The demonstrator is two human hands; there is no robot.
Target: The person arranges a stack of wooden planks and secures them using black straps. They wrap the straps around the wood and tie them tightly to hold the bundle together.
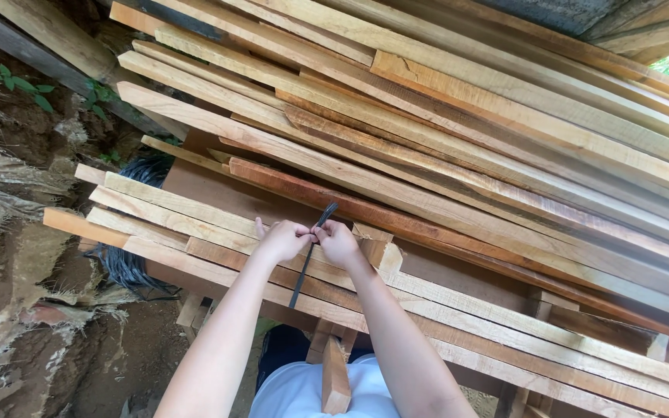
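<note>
Left hand (282,240) and right hand (337,243), both pinched shut on a dark strap (309,256), plank ends (110,203) at nine o'clock.

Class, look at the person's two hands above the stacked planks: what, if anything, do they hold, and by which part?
Both hands, left hand and right hand, pinch a thin dark strip near its upper end; its longer lower part hangs free over the wooden planks.

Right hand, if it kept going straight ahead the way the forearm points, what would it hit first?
Likely the reddish board just beyond the right hand and the dark strap it pinches, then the stacked planks; depth is unclear.
</note>
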